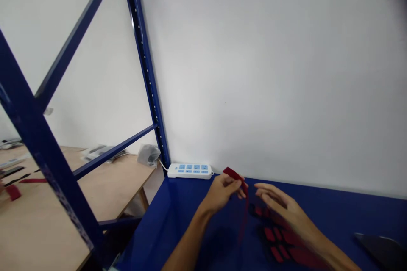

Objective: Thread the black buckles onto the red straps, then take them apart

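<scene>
Left grip (239,189) pinched on red strap (233,173), right grip (258,190) apart, red-and-black pieces (276,237) beneath it on blue desk (181,203)

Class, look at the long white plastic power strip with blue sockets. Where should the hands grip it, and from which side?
Probably mid-length on the power strip, across its narrow width, coming from above and the front. It lies flat, its back long edge near the white wall, with a cord at its left end.

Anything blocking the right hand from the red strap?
Nothing visible; just an open gap between right hand and strap, which the left hand pinches. The red-and-black pieces lie below, on the table.
</scene>
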`<action>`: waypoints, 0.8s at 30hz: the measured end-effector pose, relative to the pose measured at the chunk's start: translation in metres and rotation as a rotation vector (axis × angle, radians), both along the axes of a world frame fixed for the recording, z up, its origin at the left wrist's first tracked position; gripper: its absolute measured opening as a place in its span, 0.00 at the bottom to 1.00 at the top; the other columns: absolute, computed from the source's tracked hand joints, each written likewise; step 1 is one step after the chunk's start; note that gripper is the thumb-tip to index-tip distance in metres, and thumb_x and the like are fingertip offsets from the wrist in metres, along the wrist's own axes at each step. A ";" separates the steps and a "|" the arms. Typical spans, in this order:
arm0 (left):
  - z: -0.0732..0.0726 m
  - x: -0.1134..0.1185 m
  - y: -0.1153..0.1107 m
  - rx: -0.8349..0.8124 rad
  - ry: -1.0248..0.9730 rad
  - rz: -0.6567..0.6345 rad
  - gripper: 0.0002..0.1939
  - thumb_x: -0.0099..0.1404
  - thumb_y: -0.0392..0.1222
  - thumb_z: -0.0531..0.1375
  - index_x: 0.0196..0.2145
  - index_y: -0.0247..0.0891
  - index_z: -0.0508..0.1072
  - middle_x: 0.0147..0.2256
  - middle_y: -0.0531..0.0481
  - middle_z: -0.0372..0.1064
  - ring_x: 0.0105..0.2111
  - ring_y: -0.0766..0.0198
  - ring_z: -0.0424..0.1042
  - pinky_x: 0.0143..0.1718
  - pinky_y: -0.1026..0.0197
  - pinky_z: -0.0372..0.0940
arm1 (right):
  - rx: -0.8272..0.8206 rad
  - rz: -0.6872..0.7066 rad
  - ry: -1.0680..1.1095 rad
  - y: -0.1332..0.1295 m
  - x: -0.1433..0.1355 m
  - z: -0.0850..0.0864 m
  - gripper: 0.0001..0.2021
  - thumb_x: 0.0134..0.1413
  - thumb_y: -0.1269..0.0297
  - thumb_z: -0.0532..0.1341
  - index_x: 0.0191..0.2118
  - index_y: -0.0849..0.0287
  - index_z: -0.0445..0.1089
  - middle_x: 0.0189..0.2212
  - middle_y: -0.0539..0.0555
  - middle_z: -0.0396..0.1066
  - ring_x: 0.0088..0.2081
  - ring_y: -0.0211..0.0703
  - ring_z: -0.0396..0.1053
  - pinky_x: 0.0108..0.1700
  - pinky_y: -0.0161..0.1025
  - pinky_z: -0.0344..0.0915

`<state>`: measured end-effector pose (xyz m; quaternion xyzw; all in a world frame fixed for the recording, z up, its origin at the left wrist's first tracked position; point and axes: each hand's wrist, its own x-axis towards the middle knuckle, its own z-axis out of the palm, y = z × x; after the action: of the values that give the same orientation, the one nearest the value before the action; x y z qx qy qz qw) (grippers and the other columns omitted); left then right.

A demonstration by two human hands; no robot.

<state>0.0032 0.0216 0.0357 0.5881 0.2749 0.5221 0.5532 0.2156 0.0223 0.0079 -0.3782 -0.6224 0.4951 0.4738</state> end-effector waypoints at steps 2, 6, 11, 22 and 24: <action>0.003 -0.001 0.001 -0.054 -0.110 -0.009 0.24 0.57 0.58 0.67 0.39 0.31 0.77 0.36 0.42 0.77 0.28 0.65 0.73 0.34 0.61 0.66 | 0.062 0.030 -0.158 -0.007 -0.005 0.004 0.25 0.49 0.46 0.69 0.50 0.53 0.73 0.44 0.57 0.74 0.41 0.52 0.70 0.44 0.44 0.69; 0.003 0.002 -0.001 -0.183 -0.188 0.026 0.27 0.56 0.61 0.66 0.36 0.30 0.76 0.36 0.40 0.77 0.28 0.64 0.75 0.34 0.62 0.67 | 0.021 0.184 -0.250 -0.026 -0.021 0.008 0.20 0.54 0.45 0.65 0.46 0.53 0.73 0.40 0.55 0.74 0.40 0.51 0.71 0.43 0.43 0.69; -0.004 0.004 0.005 -0.179 -0.094 0.068 0.31 0.56 0.65 0.63 0.37 0.29 0.75 0.32 0.40 0.76 0.27 0.63 0.75 0.32 0.62 0.67 | -0.052 0.183 -0.183 -0.028 -0.024 0.003 0.18 0.56 0.47 0.64 0.45 0.54 0.73 0.31 0.52 0.73 0.33 0.46 0.71 0.35 0.39 0.68; -0.008 -0.053 0.016 -0.102 0.845 0.155 0.12 0.59 0.48 0.61 0.32 0.35 0.75 0.27 0.51 0.74 0.27 0.66 0.70 0.30 0.65 0.61 | -0.168 0.134 -0.366 0.004 0.011 -0.002 0.27 0.57 0.40 0.60 0.25 0.62 0.76 0.13 0.49 0.63 0.14 0.32 0.52 0.18 0.32 0.48; -0.007 -0.066 0.014 -0.164 0.992 0.024 0.10 0.54 0.46 0.64 0.24 0.36 0.76 0.23 0.53 0.72 0.25 0.65 0.68 0.29 0.64 0.60 | -0.208 0.201 -0.414 0.002 0.017 0.004 0.25 0.55 0.41 0.63 0.25 0.61 0.76 0.11 0.48 0.60 0.14 0.32 0.52 0.18 0.31 0.47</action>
<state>-0.0627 0.0353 0.0283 0.7169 0.5514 0.1627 0.3944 0.2328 0.0240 0.0117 -0.4546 -0.6863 0.5130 0.2433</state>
